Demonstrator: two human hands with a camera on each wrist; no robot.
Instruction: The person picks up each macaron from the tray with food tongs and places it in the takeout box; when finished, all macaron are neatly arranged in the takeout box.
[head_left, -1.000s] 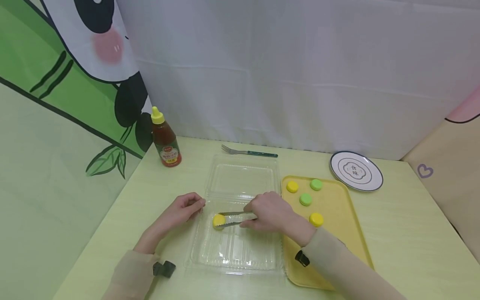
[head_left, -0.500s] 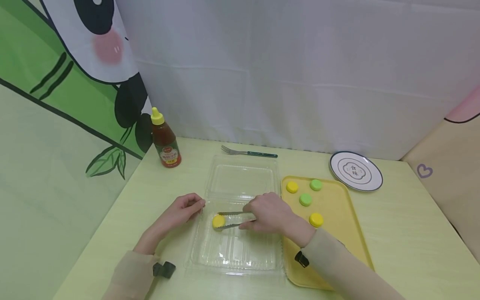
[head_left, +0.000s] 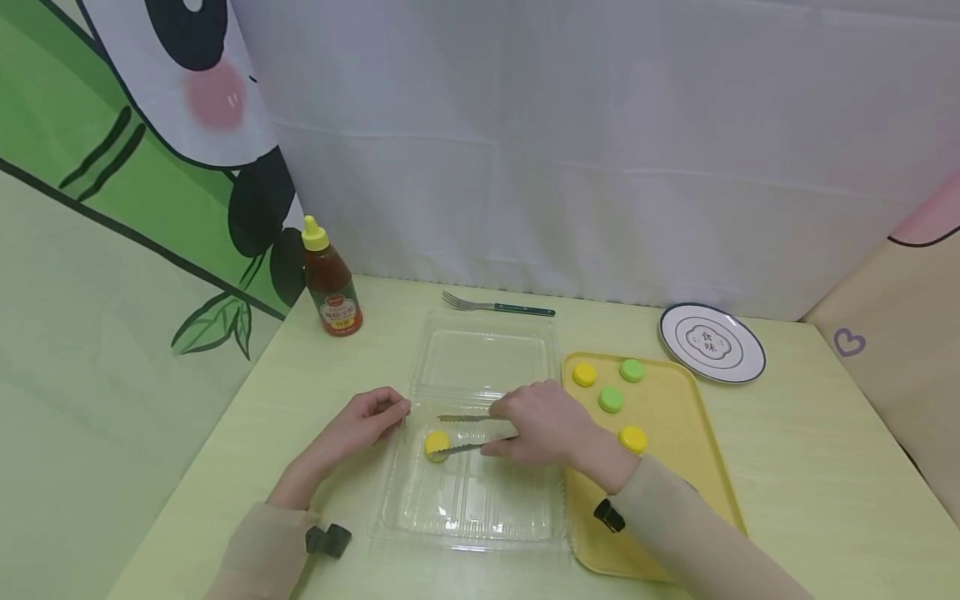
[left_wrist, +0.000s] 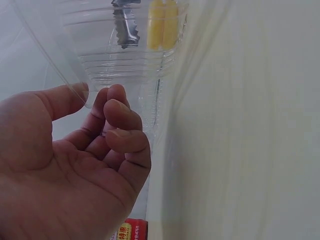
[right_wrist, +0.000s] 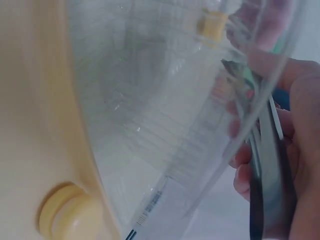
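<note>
In the head view my left hand [head_left: 367, 421] is at the left rim of an opened clear plastic container [head_left: 420, 508]. The left wrist view has the rim pinched between thumb [left_wrist: 70, 100] and fingers. My right hand [head_left: 543, 423] grips metal tongs [head_left: 463, 417] over the container, their arms spread apart. Inside, a yellow macaron [head_left: 436, 442] lies near the left wall; the lower tong arm overlaps it in the head view. From the left wrist, a serrated tong tip [left_wrist: 125, 25] shows apart from that yellow macaron [left_wrist: 162, 25].
Right of the container, a yellow tray [head_left: 675, 417] bears yellow [head_left: 584, 374] and green macarons [head_left: 611, 399]. The container's lid [head_left: 483, 354] lies folded back. Behind it is a fork [head_left: 502, 307]. A sauce bottle [head_left: 333, 287] stands back left, a plate [head_left: 712, 342] back right.
The tongs have spread wider, the upper arm moving up and away from the yellow macaron, which stays in the container. My left hand has not moved.
</note>
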